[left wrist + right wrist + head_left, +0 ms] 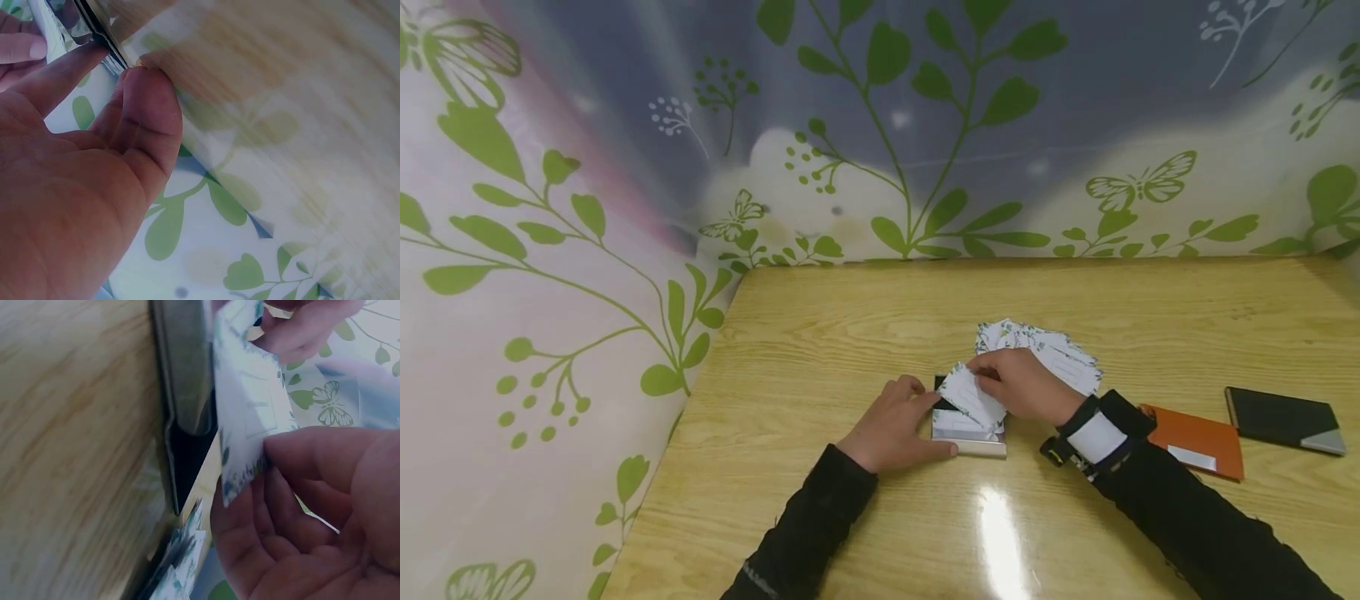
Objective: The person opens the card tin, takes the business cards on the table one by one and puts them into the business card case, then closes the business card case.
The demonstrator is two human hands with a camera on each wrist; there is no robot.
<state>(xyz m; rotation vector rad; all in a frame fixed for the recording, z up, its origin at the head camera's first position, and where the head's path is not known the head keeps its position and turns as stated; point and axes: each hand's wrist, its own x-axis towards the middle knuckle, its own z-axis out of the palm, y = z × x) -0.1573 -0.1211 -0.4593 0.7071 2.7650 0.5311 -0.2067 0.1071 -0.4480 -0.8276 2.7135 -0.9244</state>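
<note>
A small metal card case (967, 435) lies open on the wooden table (865, 333). My left hand (895, 425) steadies the card case (94, 28) from its left side, thumb and fingers curled against its edges. My right hand (1026, 385) pinches a white card (972, 395) with a floral edge and holds it tilted over the case. In the right wrist view the card (250, 406) stands against the case's steel lid (184, 362). A fanned pile of similar cards (1048, 350) lies just behind my right hand.
An orange card holder (1195, 440) and a black one with a silver corner (1285, 418) lie to the right. A plastic sheet printed with green leaves (550, 250) walls the table at the left and back.
</note>
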